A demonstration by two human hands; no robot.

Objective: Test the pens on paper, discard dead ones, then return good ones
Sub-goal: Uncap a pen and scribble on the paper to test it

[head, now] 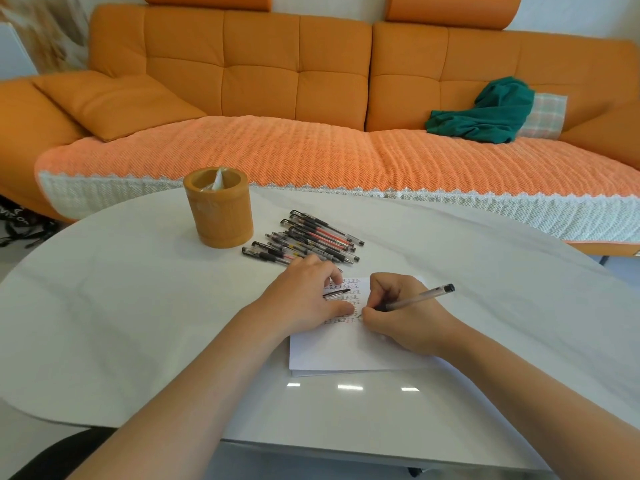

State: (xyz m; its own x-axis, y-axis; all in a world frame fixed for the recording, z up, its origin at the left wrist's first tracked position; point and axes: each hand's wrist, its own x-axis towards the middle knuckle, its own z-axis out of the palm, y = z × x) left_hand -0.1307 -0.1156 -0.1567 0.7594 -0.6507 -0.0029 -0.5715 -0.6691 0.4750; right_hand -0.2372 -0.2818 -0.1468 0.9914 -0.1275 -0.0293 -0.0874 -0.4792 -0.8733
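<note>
Right grip: your right hand [398,313] pinches a clear pen [420,297], tip on the paper [346,351] mid-frame, barrel slanting up-right.
Left grip: your left hand [304,299] rests curled on the paper, seemingly pinching a dark cap [337,293].
Untested pens: pile [311,240] just above your left hand, axes running lower-right.
Holder: wooden cup [220,209] left of the pile, path unobstructed.

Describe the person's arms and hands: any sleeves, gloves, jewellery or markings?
The left forearm and right forearm are bare as far as the frame shows, with no sleeve in view. The left hand and right hand wear no gloves, and no ring, watch, bracelet or marking is visible on either.
</note>
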